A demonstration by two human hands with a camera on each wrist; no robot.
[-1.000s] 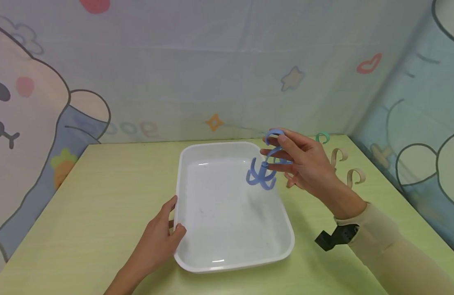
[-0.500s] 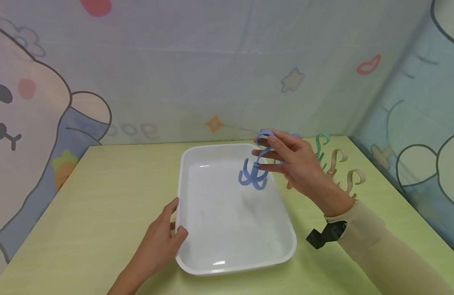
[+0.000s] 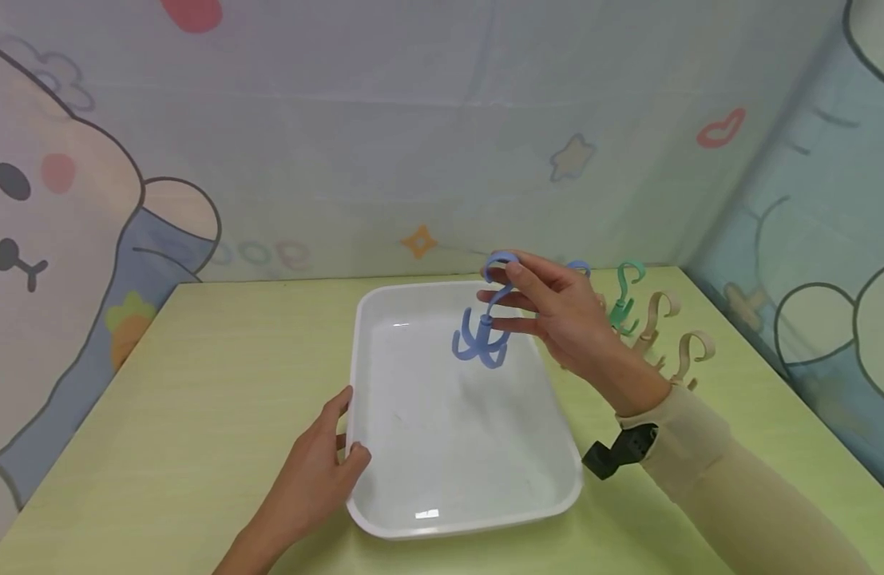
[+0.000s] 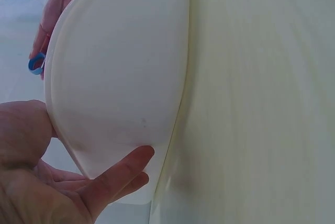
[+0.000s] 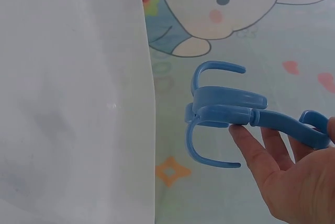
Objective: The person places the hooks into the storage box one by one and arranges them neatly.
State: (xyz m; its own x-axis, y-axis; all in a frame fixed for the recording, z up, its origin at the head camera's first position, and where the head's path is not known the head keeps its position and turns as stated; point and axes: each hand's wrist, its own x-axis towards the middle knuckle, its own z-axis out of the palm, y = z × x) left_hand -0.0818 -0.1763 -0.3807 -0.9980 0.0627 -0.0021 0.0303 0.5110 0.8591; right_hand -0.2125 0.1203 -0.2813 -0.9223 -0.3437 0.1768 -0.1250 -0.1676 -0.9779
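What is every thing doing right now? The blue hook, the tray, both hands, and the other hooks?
blue hook: held in the air above the tray, prongs down.
white tray: flat on the table, nothing inside.
right hand: pinches the blue hook.
left hand: grips the tray's near-left rim.
green hook: on the table by the tray.
beige hooks: on the table beside the green one.

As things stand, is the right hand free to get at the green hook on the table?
Probably not yet. The right hand already holds the blue hook over the white tray. The green hook lies close behind it with nothing between, so reach looks easy once the fingers are free.
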